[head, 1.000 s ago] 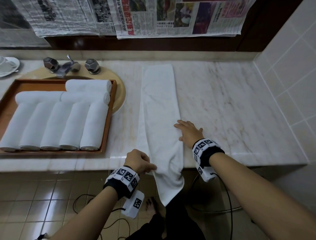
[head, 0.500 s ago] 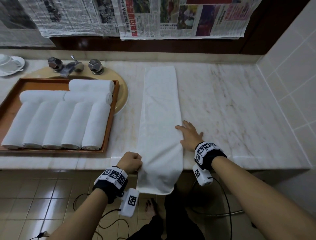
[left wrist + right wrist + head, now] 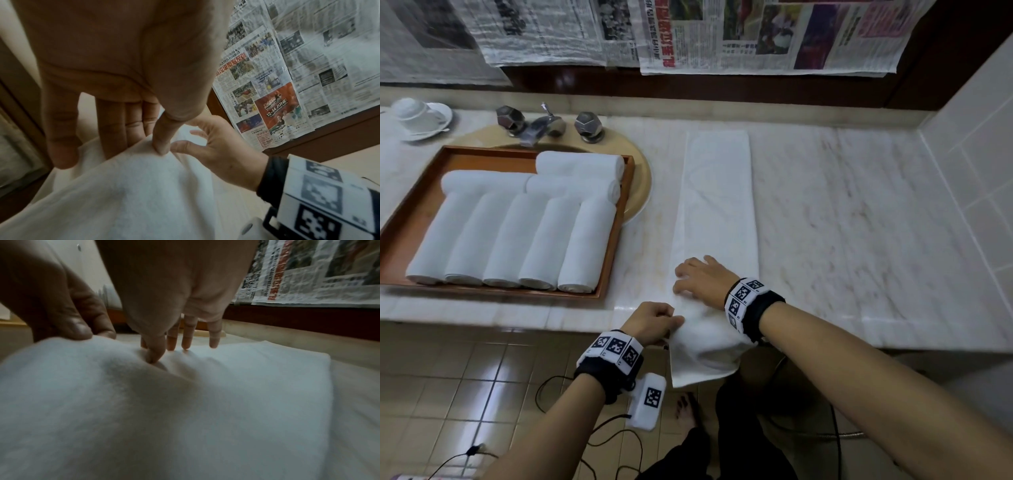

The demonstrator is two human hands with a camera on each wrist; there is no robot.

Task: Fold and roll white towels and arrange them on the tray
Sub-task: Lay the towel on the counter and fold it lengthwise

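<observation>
A long white towel, folded into a narrow strip, lies on the marble counter and its near end hangs over the front edge. My left hand pinches the towel's left edge at the counter's front, thumb on top. My right hand lies across the towel just beyond, fingers spread and pressing the cloth down. A wooden tray at the left holds several rolled white towels, one row lengthwise and others across the back.
The tray rests over a beige sink with a chrome tap. A cup on a saucer stands at the far left. Newspapers hang on the back wall, a tiled wall is on the right. Bare marble lies right of the towel.
My right hand slid left from the towel's right edge onto the middle of the cloth. My left hand kept its pinch on the left edge, and the hanging end shortened.
</observation>
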